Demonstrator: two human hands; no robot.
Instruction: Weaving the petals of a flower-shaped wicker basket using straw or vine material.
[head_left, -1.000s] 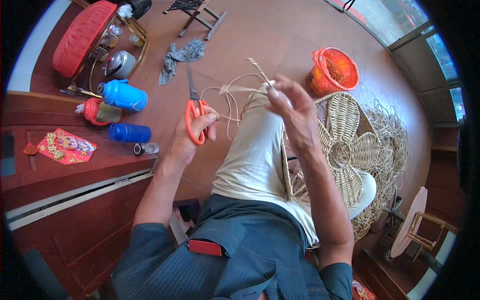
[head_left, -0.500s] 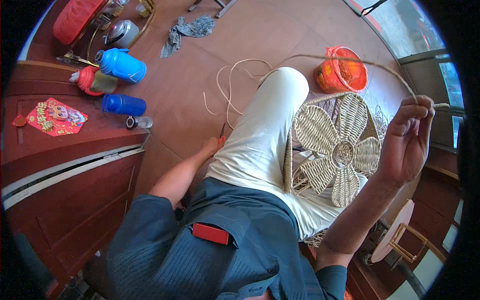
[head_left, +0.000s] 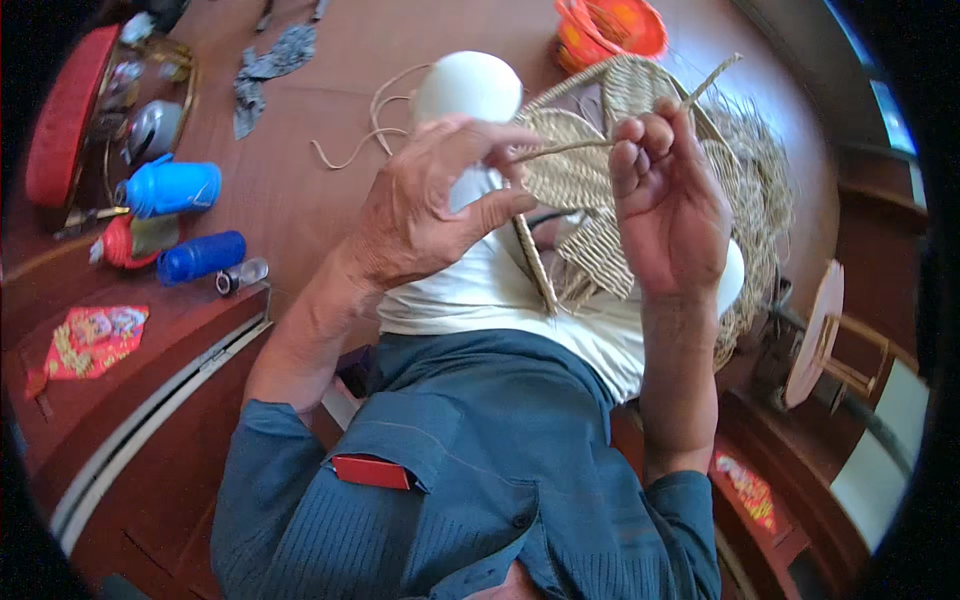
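Hands, two, bare. Left hand (head_left: 425,205): raised over the left thigh, thumb and fingers parted, a tan cord (head_left: 565,150) meeting the fingertips; whether they grip it or only touch it cannot be told. Right hand (head_left: 672,215): palm up, fingers curled, fingertips closed on the same cord.

Cord, one length: held in the air between the hands, long axis left to right, rising slightly to the right. Past the right fingertips its end turns steeply outward, away from the body and to the right. Right hand nearer that end; left hand at the other visible limit.

Woven flower panel (head_left: 560,180): below and beyond the cord, partly behind the right hand, within a frame (head_left: 534,262) whose near left corner rests by the white trousers (head_left: 480,300).

Floor (head_left: 300,200), red-brown: loose cord loops (head_left: 375,125) just left of the left knee; heap of cord (head_left: 768,180) along the frame's right side; orange bucket (head_left: 640,30) beyond its far edge; grey cloth (head_left: 270,70) toward the far left.

Room, left: red-brown cabinet (head_left: 60,400), red paper ornament (head_left: 98,340) on its top; blue thermos (head_left: 180,188) and blue bottle (head_left: 205,256) near its far edge. Room, right: round pale board (head_left: 815,335), tilted.
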